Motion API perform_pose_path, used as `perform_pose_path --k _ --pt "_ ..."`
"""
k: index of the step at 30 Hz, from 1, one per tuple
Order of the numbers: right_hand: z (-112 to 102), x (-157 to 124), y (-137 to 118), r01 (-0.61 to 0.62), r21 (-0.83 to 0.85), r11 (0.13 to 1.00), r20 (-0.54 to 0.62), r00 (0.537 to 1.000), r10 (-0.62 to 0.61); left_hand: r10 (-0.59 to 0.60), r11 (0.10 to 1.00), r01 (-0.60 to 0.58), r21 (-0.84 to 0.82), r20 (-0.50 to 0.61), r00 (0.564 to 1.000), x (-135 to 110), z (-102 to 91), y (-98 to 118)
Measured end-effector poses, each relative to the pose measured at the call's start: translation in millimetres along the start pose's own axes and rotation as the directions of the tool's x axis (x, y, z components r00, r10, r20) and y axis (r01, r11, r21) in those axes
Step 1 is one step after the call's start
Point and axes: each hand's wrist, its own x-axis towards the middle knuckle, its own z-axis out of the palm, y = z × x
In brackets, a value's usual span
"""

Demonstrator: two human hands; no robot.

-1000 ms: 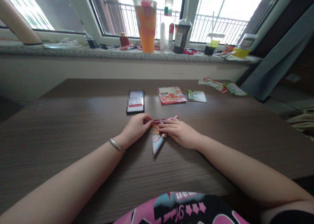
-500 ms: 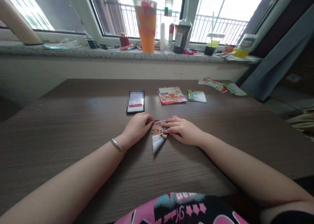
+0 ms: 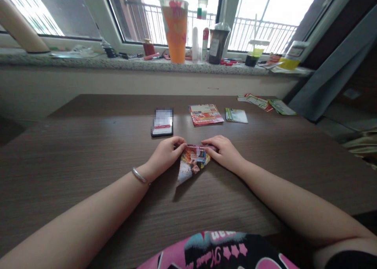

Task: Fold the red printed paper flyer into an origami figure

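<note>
A colourful printed sheet of paper, folded into a triangle, is held between my two hands just above the brown table. Its pointed corner tilts toward me and casts a shadow. My left hand pinches the upper left corner between thumb and fingers, and a silver bangle circles that wrist. At the upper right corner, my right hand grips the paper, thumb in front and fingers over the top edge. Beyond my left hand lies a phone with a lit, partly blurred screen.
A stack of red printed sheets lies past my hands, beside a small stack of green-white cards. More leaflets are at the far right. Along the windowsill stand an orange drink cup, a dark cup and bottles.
The paper's lower point has swung left and lifted off the table. My right hand has gone from lying across the paper to gripping its upper right corner; more of the print shows.
</note>
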Motion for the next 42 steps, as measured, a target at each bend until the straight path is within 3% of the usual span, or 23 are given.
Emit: perform_pose_path --k 6,12,18,26,30,35,38,42 --pt "9.3 3.1 -5.4 -0.101 0.078 0.992 0.054 0.994 0.097 0.005 0.996 -0.004 -0.093 0.013 1.000 -4.2 4.5 4.2" --pt "11.7 5.0 -5.4 -0.219 0.122 0.968 0.100 0.973 0.207 0.007 0.996 -0.004 -0.086 0.035 0.999 -4.6 6.6 -0.6" --pt "12.6 5.8 -2.9 -0.248 0.142 0.958 0.102 0.967 0.235 0.007 0.997 0.001 -0.083 0.093 0.996 -6.1 6.2 2.9" --pt "13.3 6.6 -4.0 -0.245 0.091 0.965 0.062 0.969 0.240 -0.029 0.991 0.031 -0.127 0.021 0.999 -3.9 9.3 0.4" --pt "12.7 7.5 3.3 -0.259 0.027 0.965 0.002 0.966 0.260 0.089 0.993 -0.092 -0.076 -0.039 0.995 -4.5 4.3 3.7" --pt "11.7 11.3 13.0 -0.278 -0.009 0.961 -0.031 0.960 0.277 0.352 0.923 -0.365 0.118 0.119 0.928 -10.3 -3.0 17.9" --pt "11.2 14.5 16.0 -0.293 -0.035 0.955 -0.050 0.955 0.291 0.487 0.816 -0.538 0.209 0.251 0.836 -13.2 -0.5 22.7" --pt "9.1 16.6 14.6 -0.297 -0.054 0.953 -0.057 0.954 0.294 0.503 0.761 -0.580 0.290 0.301 0.811 -13.7 6.6 19.1"
